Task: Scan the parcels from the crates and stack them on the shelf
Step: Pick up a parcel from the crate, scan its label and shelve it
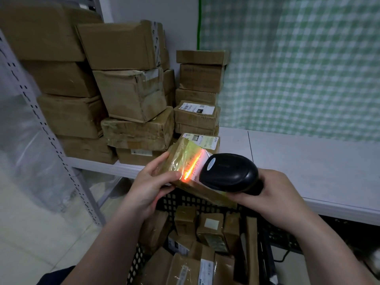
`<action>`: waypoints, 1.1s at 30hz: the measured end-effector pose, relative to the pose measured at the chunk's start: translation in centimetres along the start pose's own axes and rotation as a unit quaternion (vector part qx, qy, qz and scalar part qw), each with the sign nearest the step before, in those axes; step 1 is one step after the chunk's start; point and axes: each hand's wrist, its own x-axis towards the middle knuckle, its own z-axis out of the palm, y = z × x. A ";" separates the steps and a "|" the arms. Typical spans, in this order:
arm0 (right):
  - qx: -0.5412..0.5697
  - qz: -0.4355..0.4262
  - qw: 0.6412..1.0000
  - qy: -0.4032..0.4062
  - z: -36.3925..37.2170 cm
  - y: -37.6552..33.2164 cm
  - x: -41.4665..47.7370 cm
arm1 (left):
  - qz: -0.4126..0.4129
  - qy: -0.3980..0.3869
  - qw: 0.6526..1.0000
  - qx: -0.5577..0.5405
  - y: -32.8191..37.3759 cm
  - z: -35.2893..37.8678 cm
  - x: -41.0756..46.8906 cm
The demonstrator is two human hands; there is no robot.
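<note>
Scanning is under way: the parcel (178, 159), gripped at its edge by the left hand (152, 184) above the crate (185, 200), takes the red line (192, 167) from the scanner (228, 171) clasped in the right hand (275, 192); next it likely needs stacking on the shelf (308, 161)

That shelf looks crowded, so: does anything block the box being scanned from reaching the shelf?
Nothing visible blocks it. The parcel, held by the left hand, is just before the shelf, whose right part is bare beside the stacked boxes. Only the scanner in the right hand hovers over its label.
</note>
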 end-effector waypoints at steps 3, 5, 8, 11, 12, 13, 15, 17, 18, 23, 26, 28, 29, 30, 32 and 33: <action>-0.020 -0.013 1.000 0.007 0.2 0.2 0.1 | 0.001 -0.003 1.000 0.002 0.0 -0.1 0.2; -0.026 -0.019 0.999 0.017 0.2 0.3 0.2 | 0.002 -0.004 1.000 0.002 0.0 -0.1 0.3; -0.031 -0.038 0.999 0.020 0.1 0.4 0.3 | -0.003 -0.004 1.000 0.003 -0.1 -0.1 0.4; -0.033 -0.047 0.998 0.014 0.0 0.5 0.4 | -0.011 -0.010 1.000 0.005 -0.2 0.0 0.6; -0.035 -0.046 0.998 0.012 0.0 0.6 0.5 | -0.013 -0.011 1.000 0.004 -0.3 0.1 0.7; -0.036 -0.045 0.998 0.011 0.0 0.7 0.6 | -0.016 -0.011 1.000 0.003 -0.3 0.1 0.8; -0.029 -0.040 0.999 0.012 0.1 1.0 0.7 | -0.020 -0.006 1.000 0.000 -0.3 0.1 1.0; -0.007 -0.028 0.999 0.021 0.2 1.2 0.9 | -0.019 -0.004 1.000 0.001 -0.3 0.3 1.1; 0.018 -0.016 0.999 0.033 0.3 1.4 1.0 | -0.016 -0.002 1.000 0.002 -0.4 0.4 1.2; 0.197 0.089 0.963 0.159 0.4 2.7 2.2 | 0.006 0.004 0.999 -0.036 0.6 1.2 2.2; 0.276 0.141 0.935 0.172 -0.1 3.3 4.1 | 0.009 -0.004 0.998 -0.056 2.3 2.5 3.4; 0.338 0.160 0.913 0.163 -0.6 3.5 5.7 | 0.016 0.002 0.999 -0.044 3.4 3.8 4.7; 0.358 0.165 0.905 0.163 -0.8 3.5 6.6 | 0.022 0.006 0.999 -0.035 4.0 4.5 5.4; 0.368 0.164 0.900 0.166 -1.2 3.5 7.5 | 0.031 0.010 0.999 -0.027 4.6 5.2 6.2; 0.380 0.152 0.895 0.179 -1.9 3.3 9.3 | 0.048 0.006 0.999 -0.014 6.0 6.4 7.8; 0.386 0.143 0.892 0.186 -2.3 3.2 10.3 | 0.056 0.000 0.998 -0.006 6.8 6.9 8.7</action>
